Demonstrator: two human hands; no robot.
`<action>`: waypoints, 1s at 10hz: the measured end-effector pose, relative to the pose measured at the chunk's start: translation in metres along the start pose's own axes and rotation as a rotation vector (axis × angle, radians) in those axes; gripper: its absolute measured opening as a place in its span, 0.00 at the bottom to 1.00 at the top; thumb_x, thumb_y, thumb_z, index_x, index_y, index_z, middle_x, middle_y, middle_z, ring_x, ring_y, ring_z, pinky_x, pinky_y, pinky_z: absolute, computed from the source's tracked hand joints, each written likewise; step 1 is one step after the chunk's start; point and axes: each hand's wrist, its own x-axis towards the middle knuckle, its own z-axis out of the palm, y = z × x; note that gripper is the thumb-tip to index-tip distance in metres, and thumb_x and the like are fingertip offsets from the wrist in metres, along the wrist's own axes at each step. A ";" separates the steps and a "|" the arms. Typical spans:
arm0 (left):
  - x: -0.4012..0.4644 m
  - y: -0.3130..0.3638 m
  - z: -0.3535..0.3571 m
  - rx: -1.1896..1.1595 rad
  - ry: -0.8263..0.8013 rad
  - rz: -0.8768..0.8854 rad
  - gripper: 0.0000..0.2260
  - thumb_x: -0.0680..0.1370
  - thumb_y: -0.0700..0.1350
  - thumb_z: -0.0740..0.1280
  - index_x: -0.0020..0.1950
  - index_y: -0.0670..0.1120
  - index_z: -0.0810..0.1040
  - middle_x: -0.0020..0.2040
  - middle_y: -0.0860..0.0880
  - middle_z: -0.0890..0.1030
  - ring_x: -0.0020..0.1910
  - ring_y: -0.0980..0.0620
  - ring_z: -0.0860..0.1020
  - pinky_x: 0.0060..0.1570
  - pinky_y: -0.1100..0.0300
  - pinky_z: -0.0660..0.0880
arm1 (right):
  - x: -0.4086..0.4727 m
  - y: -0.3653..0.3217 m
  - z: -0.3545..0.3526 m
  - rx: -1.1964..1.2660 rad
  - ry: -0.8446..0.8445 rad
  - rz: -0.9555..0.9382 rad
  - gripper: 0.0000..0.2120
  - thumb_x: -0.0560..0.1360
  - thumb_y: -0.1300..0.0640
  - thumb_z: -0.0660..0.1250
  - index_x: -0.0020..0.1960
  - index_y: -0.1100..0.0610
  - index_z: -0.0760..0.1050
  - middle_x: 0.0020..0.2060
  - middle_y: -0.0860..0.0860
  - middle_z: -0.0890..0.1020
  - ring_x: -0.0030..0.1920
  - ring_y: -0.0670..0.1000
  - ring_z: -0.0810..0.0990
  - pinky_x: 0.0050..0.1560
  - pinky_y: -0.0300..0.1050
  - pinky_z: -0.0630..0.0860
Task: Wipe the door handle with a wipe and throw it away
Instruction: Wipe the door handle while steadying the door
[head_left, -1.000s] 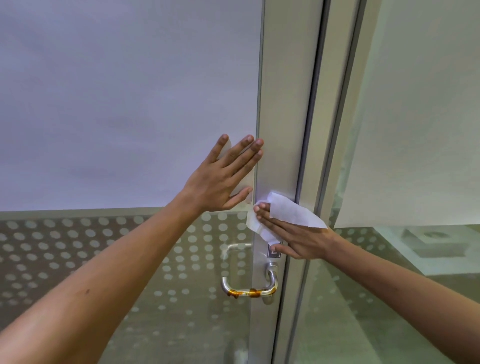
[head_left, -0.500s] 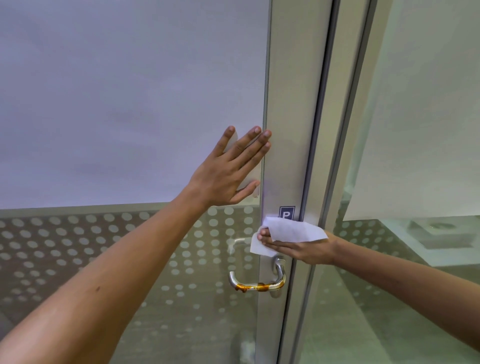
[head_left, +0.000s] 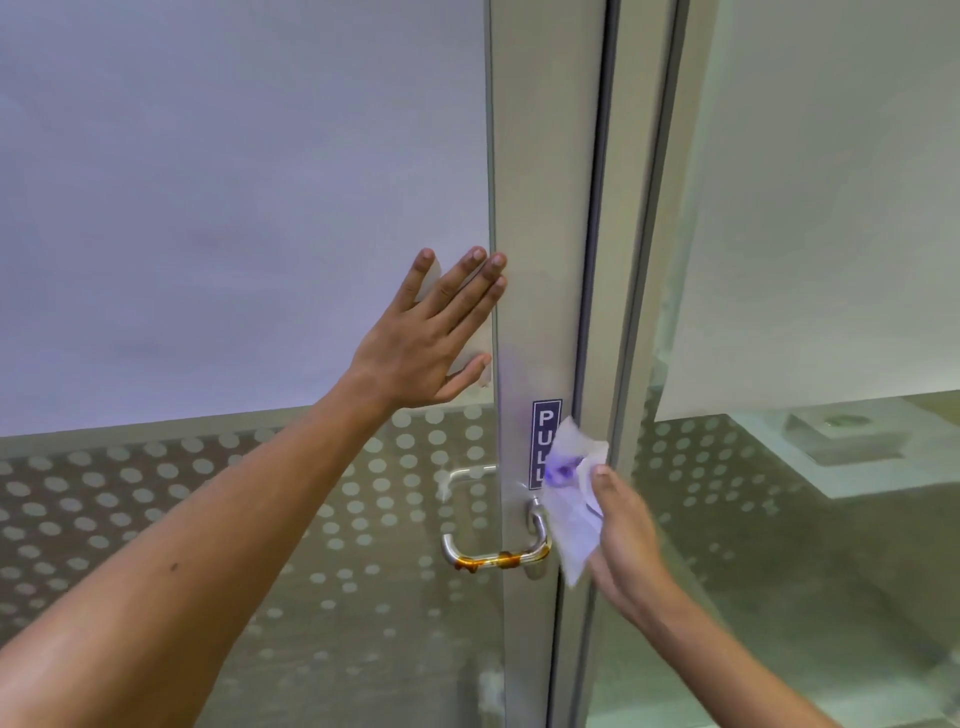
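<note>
A silver lever door handle (head_left: 493, 556) sticks out leftward from the aluminium door frame (head_left: 540, 234); brown-orange smears coat its horizontal bar. My right hand (head_left: 623, 540) holds a white wipe (head_left: 571, 499) just right of the handle's base, partly covering a blue PULL sticker (head_left: 544, 421). The wipe touches or nearly touches the handle's neck; the smeared bar is uncovered. My left hand (head_left: 436, 338) lies flat with fingers spread on the frosted glass (head_left: 234, 208), above and left of the handle.
The lower glass (head_left: 156, 519) carries a pattern of white dots. Right of the frame stands a second glass panel (head_left: 805, 519) with a white blind (head_left: 831, 208) behind it and a floor beyond.
My right hand has slid the wipe down the frame and turned, from above the handle to its right side, uncovering the PULL sticker. My left hand stays pressed on the glass.
</note>
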 end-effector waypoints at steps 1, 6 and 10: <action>0.000 0.001 -0.001 -0.008 -0.008 0.005 0.34 0.81 0.58 0.54 0.81 0.39 0.53 0.81 0.41 0.55 0.80 0.41 0.54 0.76 0.36 0.49 | -0.018 0.003 0.001 0.554 -0.148 0.372 0.22 0.74 0.51 0.72 0.64 0.61 0.76 0.56 0.57 0.82 0.60 0.56 0.78 0.73 0.50 0.63; -0.003 0.002 -0.020 -0.159 -0.102 -0.069 0.36 0.81 0.59 0.51 0.81 0.38 0.47 0.82 0.39 0.49 0.81 0.41 0.48 0.77 0.37 0.46 | -0.095 0.032 -0.025 1.316 0.048 0.524 0.13 0.78 0.53 0.58 0.52 0.60 0.75 0.40 0.65 0.83 0.41 0.66 0.83 0.42 0.62 0.82; -0.007 -0.007 -0.005 -0.098 -0.070 -0.008 0.35 0.82 0.58 0.49 0.81 0.39 0.45 0.82 0.40 0.47 0.81 0.41 0.46 0.77 0.39 0.41 | -0.049 0.079 -0.015 0.860 0.351 0.269 0.07 0.75 0.53 0.61 0.43 0.53 0.76 0.38 0.47 0.78 0.46 0.38 0.72 0.53 0.23 0.65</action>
